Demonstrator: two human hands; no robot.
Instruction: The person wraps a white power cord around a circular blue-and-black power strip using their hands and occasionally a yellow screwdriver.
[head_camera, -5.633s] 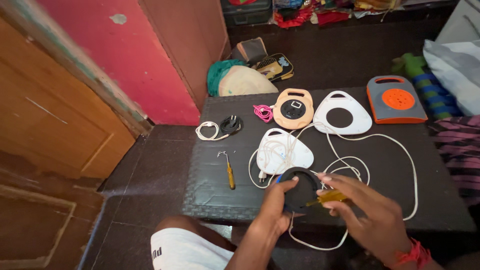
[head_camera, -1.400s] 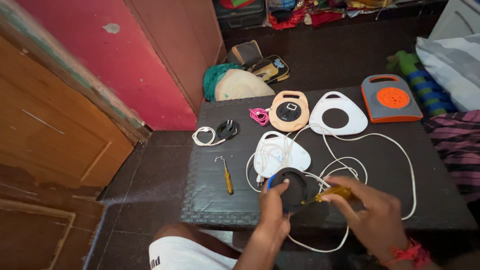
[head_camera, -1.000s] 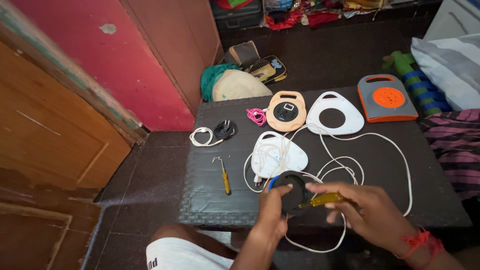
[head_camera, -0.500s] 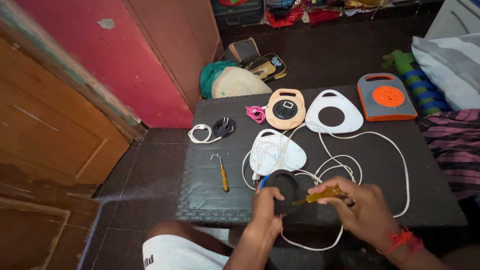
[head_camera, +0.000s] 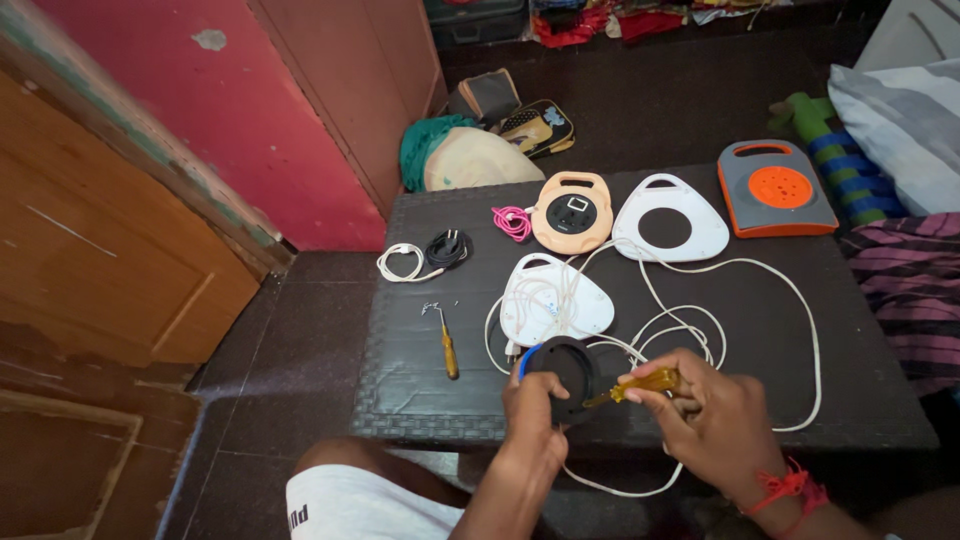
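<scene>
1. Holding a black round disc (head_camera: 563, 375) at the lower centre of the frame, the left hand (head_camera: 530, 415) has its fingers closed around the disc's lower-left edge; a blue rim shows at the disc's left side.
2. The right hand (head_camera: 715, 420) is closed on a screwdriver (head_camera: 640, 385) with a clear amber handle; its tip meets the disc's right side.
3. Both hands sit above the near edge of a dark, textured low table (head_camera: 400, 380) that fills the middle of the frame.
4. A white cable (head_camera: 740, 270) loops over the table from centre to right and hangs below the near edge under the hands.
5. Just above the disc lies a white triangular casing (head_camera: 555, 298); a second white casing with a round hole (head_camera: 668, 222) lies further up.
6. Upper centre: a peach cord reel (head_camera: 572, 210), with a pink cord coil (head_camera: 513, 222) touching its left side. Upper right: an orange and grey reel (head_camera: 775, 190).
7. Left part of the table: a second small screwdriver (head_camera: 447, 345), a white coil (head_camera: 400, 262) and a black plug (head_camera: 447, 247).
8. Room: dark tiled floor (head_camera: 270, 360), red wall (head_camera: 250, 110) at upper left, wooden panel (head_camera: 90, 260) at far left, bags (head_camera: 470, 155) on the floor behind the table.
</scene>
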